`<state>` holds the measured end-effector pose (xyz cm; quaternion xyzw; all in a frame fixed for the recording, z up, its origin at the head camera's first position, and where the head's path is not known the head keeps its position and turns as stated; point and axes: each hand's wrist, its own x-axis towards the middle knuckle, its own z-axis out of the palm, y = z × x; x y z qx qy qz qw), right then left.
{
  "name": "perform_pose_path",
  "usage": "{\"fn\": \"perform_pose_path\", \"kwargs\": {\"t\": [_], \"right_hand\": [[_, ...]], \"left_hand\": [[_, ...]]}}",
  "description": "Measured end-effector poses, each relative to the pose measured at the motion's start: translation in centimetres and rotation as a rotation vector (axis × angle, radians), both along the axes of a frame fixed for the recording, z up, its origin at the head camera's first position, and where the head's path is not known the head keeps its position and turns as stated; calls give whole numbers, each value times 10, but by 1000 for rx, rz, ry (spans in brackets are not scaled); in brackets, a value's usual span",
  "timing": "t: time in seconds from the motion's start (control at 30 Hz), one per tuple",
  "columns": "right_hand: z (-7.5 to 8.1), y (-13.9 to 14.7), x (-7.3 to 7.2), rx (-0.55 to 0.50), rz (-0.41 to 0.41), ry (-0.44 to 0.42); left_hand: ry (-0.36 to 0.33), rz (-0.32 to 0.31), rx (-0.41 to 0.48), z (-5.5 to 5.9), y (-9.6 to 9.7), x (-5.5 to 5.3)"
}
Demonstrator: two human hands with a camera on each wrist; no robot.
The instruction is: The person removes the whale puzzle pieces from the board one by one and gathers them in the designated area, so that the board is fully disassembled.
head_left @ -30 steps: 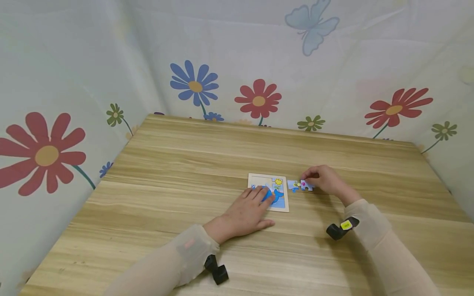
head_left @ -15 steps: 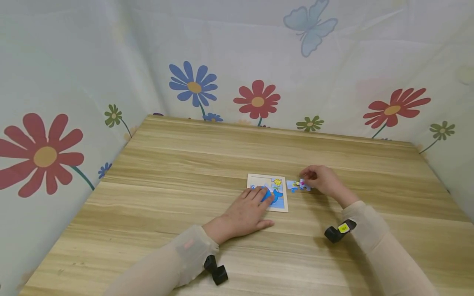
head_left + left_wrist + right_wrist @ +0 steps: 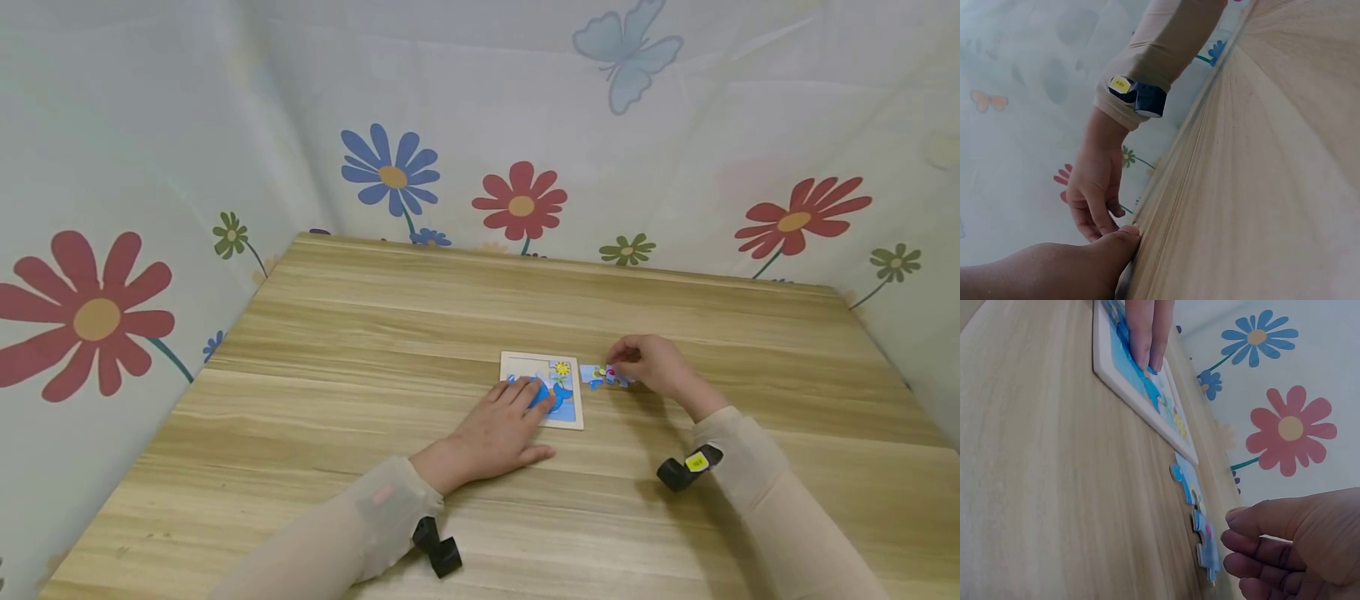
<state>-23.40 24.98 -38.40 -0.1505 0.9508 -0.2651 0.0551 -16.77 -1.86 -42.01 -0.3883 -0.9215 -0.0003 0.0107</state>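
My left hand [image 3: 491, 433] rests with fingers extended on a small framed jigsaw puzzle [image 3: 581, 400], covering part of its blue whale picture. A yellow sun shows at its top right, and bare wood lies along the upper left inside. Right of the frame, two light-blue puzzle pieces [image 3: 589, 374] lie in a row on the table; the farther piece [image 3: 1209, 550] has a pink spot. Beside that piece is my right hand [image 3: 663, 367], fingers loosely bent. Its thumb and fingertips [image 3: 1230, 540] are right by the piece's edge in the right wrist view, with nothing visible between them.
The wood-grain table [image 3: 360, 350] extends around the puzzle on all sides. Behind it hangs a white cloth [image 3: 465, 92] printed with flowers and a butterfly. Black wrist cameras [image 3: 437, 547] stick out from both sleeves.
The farther puzzle piece has shifted slightly beside my right fingers, and that hand has moved only a little. My left hand stays in place on the puzzle.
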Motion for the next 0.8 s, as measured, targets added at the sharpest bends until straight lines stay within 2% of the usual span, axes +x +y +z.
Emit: {"fn": "perform_pose_path", "kwargs": {"t": [0.33, 0.57, 0.8], "right_hand": [[7, -17, 6, -54, -6, 60], [4, -34, 8, -85, 16, 71], [-2, -43, 9, -90, 100, 115]], "left_hand": [[4, -11, -6, 2, 1, 0], [-22, -6, -29, 8, 2, -1], [8, -16, -55, 11, 3, -1]]}}
